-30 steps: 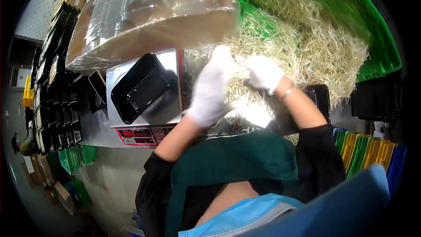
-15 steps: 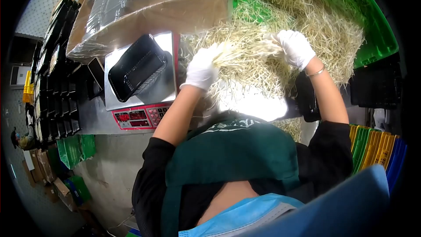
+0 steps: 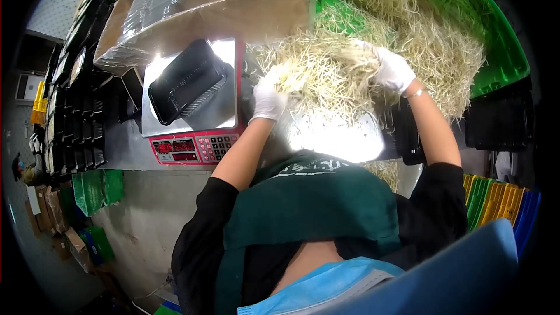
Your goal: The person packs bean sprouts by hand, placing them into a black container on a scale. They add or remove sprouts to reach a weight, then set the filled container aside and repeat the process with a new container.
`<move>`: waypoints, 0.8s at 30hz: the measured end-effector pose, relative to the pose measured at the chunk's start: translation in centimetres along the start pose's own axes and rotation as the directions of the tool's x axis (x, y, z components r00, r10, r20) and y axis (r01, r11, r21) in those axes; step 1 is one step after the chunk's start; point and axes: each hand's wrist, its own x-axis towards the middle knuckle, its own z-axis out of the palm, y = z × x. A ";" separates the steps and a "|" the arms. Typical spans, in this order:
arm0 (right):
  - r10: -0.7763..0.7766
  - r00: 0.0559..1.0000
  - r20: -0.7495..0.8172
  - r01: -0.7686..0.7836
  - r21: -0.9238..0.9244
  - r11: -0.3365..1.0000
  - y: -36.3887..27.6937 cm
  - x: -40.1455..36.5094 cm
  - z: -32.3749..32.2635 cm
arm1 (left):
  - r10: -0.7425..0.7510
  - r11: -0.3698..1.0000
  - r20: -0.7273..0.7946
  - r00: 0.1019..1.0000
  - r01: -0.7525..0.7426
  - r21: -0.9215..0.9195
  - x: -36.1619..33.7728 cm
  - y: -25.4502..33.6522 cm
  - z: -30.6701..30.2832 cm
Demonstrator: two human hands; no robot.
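Note:
Pale, thin strands that look like bean sprouts (image 3: 335,87) lie in a loose heap on the work surface in front of me. My left hand (image 3: 269,98), in a white glove, is closed at the heap's left side with sprouts at its fingers. On the right, my gloved right hand (image 3: 394,71) is closed around a bunch of sprouts, its fingertips partly hidden among the strands. Left of my left hand, a black plastic tray (image 3: 186,84) rests tilted on the metal plate of a red digital scale (image 3: 204,147).
A large green crate (image 3: 507,67) full of sprouts lies at the back right. Behind the scale stands a plastic-wrapped carton (image 3: 233,14). Stacked black trays (image 3: 76,140) line the left. More black trays (image 3: 499,116) and coloured crates (image 3: 501,198) are at the right.
The stretched bunch of sprouts between my hands has dropped apart onto the heap. My left hand has shifted slightly down, and my right hand has barely moved.

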 end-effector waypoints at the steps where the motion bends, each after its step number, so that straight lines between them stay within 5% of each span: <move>1: -0.144 0.987 0.078 0.162 -0.355 0.921 -0.3 0.0 0.5 | 0.038 0.990 0.017 0.999 -0.035 -0.134 0.1 3.9 -1.5; 2: -0.241 0.950 0.197 0.311 -0.642 0.701 -0.2 0.1 0.7 | 0.071 0.962 0.035 0.997 -0.060 -0.265 -0.1 6.0 -2.4; 4: 0.062 0.998 -0.020 -0.058 -0.713 0.698 -0.2 2.8 0.6 | -0.093 0.953 0.383 0.919 0.194 -0.234 3.3 4.9 -1.9; 5: -0.064 0.966 0.249 0.254 -0.885 0.390 1.5 9.1 -4.6 | -0.211 0.969 0.305 0.929 0.158 0.189 3.2 6.3 -2.0; 6: -0.390 0.878 0.279 0.367 -0.914 0.172 3.5 9.1 -4.1 | -0.282 0.804 0.181 0.942 0.129 0.580 3.3 7.8 -2.1; 7: -0.439 0.858 0.267 0.071 -0.908 -0.413 5.3 4.6 0.1 | -0.315 0.772 0.213 0.925 0.119 0.625 4.5 4.9 -0.4; 8: -0.444 0.886 0.132 -0.062 -0.916 -0.396 6.4 2.2 3.5 | -0.349 0.737 0.244 0.905 0.105 0.667 5.8 1.8 1.4; 12: -0.495 0.834 0.241 -0.121 -0.797 -0.592 13.3 -0.4 4.7 | -0.181 0.932 0.482 0.857 -0.006 0.362 4.7 2.5 0.5; 14: -0.543 0.813 0.212 -0.148 -0.826 -0.544 11.1 0.5 4.5 | -0.119 0.958 0.369 0.922 0.009 0.287 4.2 1.9 2.2; 15: -0.586 0.788 0.190 -0.164 -0.852 -0.497 9.1 1.2 4.6 | -0.031 0.999 0.279 0.960 0.023 0.033 4.6 0.7 3.4; 16: -0.424 0.905 -0.042 -0.172 -0.946 -0.274 5.6 1.4 5.3 | 0.029 0.974 0.167 0.986 0.009 -0.224 4.8 -0.1 4.4; 18: -0.416 0.908 0.048 0.007 -0.995 -0.099 2.8 1.8 3.2 | 0.079 0.925 0.153 0.985 -0.015 -0.381 5.2 3.8 2.6; 20: -0.434 0.863 0.257 0.441 -0.803 0.401 1.7 4.4 -3.1 | 0.121 0.853 0.388 0.914 0.104 -0.511 7.0 4.7 1.5; 21: -0.349 0.889 0.295 0.436 -0.778 0.453 0.3 3.3 -3.0 | -0.157 0.983 0.301 0.940 0.118 0.144 7.0 6.8 0.1; 22: -0.155 0.985 0.077 0.140 -0.881 0.453 -1.9 0.4 -1.0 | -0.160 0.983 0.304 0.939 0.122 0.140 7.0 6.5 0.5; 24: -0.371 0.928 -0.025 0.077 -0.963 0.258 -0.8 6.2 -10.7 | -0.182 0.887 0.028 0.983 0.152 0.437 7.6 4.8 2.2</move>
